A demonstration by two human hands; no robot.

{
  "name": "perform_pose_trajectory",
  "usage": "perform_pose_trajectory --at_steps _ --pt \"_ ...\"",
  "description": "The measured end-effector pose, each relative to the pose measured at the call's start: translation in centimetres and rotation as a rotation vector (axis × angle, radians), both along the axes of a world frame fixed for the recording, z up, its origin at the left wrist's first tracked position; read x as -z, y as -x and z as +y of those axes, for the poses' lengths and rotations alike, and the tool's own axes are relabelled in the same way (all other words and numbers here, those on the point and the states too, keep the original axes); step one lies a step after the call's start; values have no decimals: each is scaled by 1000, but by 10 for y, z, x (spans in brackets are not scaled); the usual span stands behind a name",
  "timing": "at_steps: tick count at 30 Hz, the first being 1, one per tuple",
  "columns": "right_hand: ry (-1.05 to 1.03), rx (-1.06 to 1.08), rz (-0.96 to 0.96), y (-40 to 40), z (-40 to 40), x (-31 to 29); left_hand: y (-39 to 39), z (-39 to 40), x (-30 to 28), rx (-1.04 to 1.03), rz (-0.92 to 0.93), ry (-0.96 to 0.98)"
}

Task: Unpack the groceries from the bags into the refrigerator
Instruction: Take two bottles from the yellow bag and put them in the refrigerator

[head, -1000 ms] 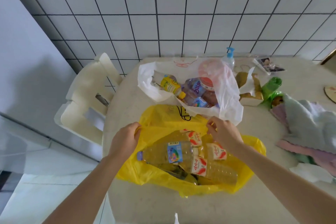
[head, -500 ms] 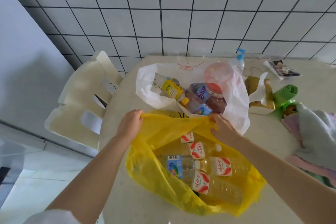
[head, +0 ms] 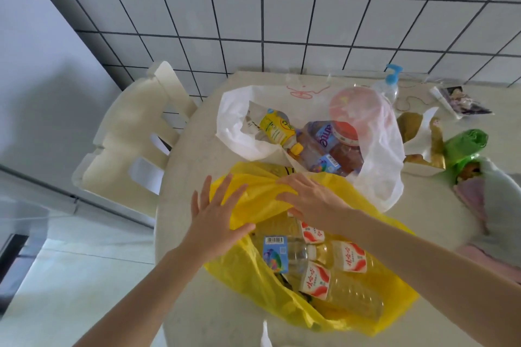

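Now the yellow bag (head: 282, 290) lies open on the table (head: 197, 149), just before the white bag (head: 375, 177). Its bottles (head: 332, 276) lie lengthwise below both hands, nearer the right hand (head: 313, 200). Left hand (head: 217, 220) and right rest flat, fingers spread, on the bag's rim.

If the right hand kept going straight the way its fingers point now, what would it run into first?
The right hand lies flat on the yellow bag, fingers pointing left toward the left hand. Going on, it would first slide across the bunched yellow plastic, then probably meet the left hand's fingers, though depth is unclear.
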State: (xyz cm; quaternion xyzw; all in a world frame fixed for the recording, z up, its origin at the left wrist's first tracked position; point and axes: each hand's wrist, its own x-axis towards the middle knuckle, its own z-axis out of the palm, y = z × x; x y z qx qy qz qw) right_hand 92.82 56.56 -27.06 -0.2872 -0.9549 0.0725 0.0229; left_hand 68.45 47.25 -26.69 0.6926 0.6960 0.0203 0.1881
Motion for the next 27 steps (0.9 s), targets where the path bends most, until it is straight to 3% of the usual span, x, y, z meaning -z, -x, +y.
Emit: perform_pose_trajectory --at_steps 6,12,17,24,27 --pt "-48 -144 -183 29 5 19 0 -35 12 267 86 163" --pt "-114 -108 -154 40 28 19 39 -50 35 306 14 -146" --pt "-14 -137 -419 52 22 14 56 -52 43 311 -49 -186" --pt "4 -76 -347 54 28 13 62 -61 43 267 -96 -204" --pt "11 125 -290 69 34 -2 71 -70 45 260 -113 -207"
